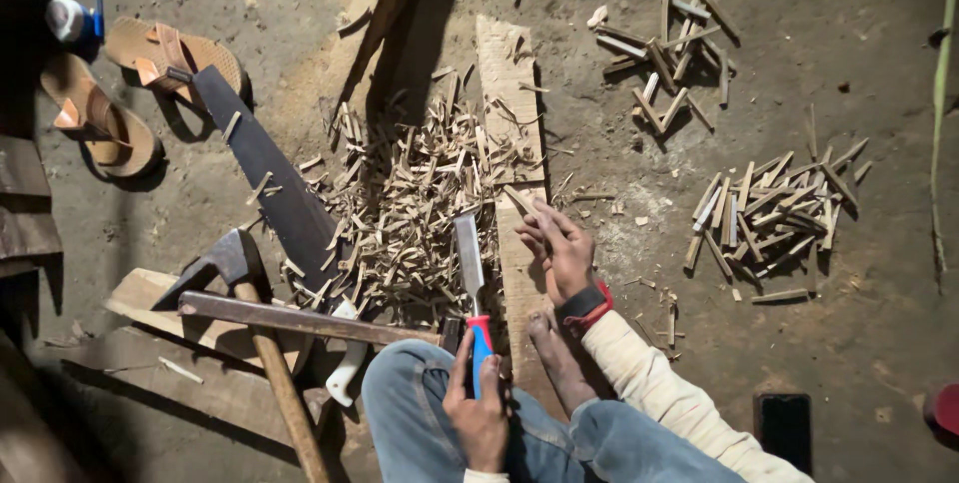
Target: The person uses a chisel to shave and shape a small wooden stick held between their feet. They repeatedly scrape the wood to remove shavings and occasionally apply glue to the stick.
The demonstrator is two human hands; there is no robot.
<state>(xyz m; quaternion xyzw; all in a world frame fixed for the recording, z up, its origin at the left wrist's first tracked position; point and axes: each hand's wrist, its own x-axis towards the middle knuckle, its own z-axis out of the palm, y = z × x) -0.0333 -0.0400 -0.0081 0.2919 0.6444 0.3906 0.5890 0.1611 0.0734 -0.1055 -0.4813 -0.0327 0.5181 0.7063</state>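
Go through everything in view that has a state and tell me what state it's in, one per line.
Left hand: closed round the chisel handle.
Chisel: held blade-up over the plank.
Right hand: holds a small wood piece on the plank.
Plank: flat on the ground, foot on it.
Saw: lying flat, unheld.
Adze: lying unheld.
Shavings: heaped beside the plank.
Sticks: cut, in a loose pile.
Sandals: off, on the ground.

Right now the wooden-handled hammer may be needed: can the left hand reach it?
Probably yes: the wooden-handled hammer lies close on that side, but the left hand grips the red-and-blue-handled chisel.
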